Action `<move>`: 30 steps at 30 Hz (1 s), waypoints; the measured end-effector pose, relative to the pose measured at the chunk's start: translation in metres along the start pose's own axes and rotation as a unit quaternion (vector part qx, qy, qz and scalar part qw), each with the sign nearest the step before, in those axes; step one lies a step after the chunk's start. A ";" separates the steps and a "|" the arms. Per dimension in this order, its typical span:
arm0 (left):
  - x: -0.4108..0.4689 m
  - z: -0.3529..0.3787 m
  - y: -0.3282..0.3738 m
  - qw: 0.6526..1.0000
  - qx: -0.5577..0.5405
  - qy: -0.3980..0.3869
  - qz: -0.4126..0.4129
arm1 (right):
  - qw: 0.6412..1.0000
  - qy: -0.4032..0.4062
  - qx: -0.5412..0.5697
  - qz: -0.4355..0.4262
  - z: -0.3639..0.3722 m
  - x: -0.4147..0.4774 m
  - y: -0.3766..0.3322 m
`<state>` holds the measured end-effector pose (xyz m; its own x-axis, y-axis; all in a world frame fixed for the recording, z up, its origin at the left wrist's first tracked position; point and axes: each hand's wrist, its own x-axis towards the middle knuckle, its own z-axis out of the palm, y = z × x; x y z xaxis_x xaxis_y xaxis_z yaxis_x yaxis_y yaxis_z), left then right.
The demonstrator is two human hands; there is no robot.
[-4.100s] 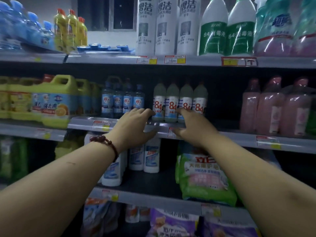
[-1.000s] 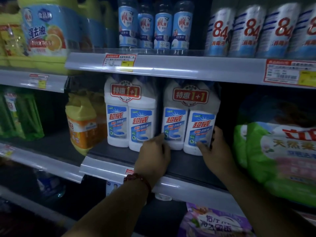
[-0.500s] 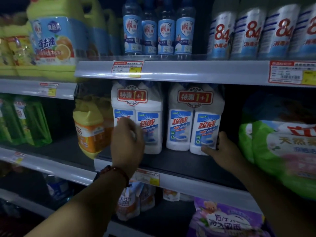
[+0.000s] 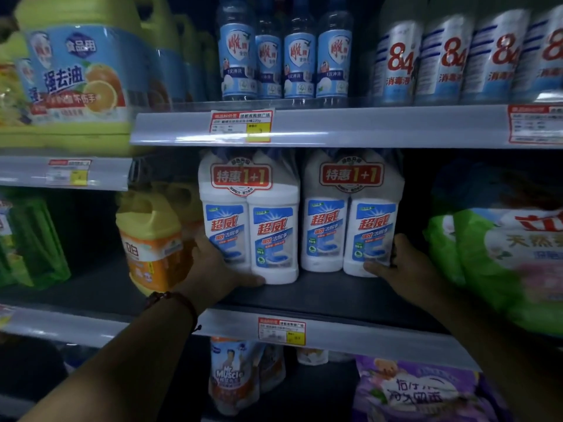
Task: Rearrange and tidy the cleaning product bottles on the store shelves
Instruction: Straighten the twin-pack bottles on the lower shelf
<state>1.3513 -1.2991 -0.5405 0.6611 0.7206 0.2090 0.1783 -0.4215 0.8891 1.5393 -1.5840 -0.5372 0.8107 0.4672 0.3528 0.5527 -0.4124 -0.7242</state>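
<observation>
Two twin-packs of white toilet-cleaner bottles with blue labels stand side by side on the dark middle shelf (image 4: 320,296). My left hand (image 4: 213,269) grips the left pack (image 4: 253,214) at its lower left, thumb along the base. My right hand (image 4: 399,266) grips the right pack (image 4: 350,214) at its lower right corner, thumb under the front. The two packs stand upright and nearly touch.
A yellow and orange jug (image 4: 149,239) stands just left of my left hand. A green detergent bag (image 4: 499,257) lies close on the right. Small blue bottles (image 4: 283,56) and "84" bottles (image 4: 451,59) fill the shelf above. Pouches (image 4: 234,376) sit below.
My left hand dropped from the front of the left pack to its lower left side and took hold. The view moved closer. My right hand stays at the right pack's corner.
</observation>
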 end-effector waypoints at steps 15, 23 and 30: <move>-0.009 -0.006 0.005 0.999 0.030 -0.022 0.004 | 0.987 0.020 0.139 0.080 0.006 -0.001 -0.003; -0.009 -0.005 0.006 0.999 0.033 -0.023 -0.016 | 0.963 -0.048 0.252 0.077 0.015 0.013 -0.012; 0.000 -0.009 -0.004 0.996 0.090 -0.023 0.003 | 0.961 -0.041 0.265 0.066 0.021 0.015 -0.007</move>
<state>1.3441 -1.2929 -0.5408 0.6950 0.6929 0.1919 0.2981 -0.5206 0.8001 1.5436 -1.5574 -0.5392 0.8373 0.5067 0.2052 0.2525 -0.0255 -0.9673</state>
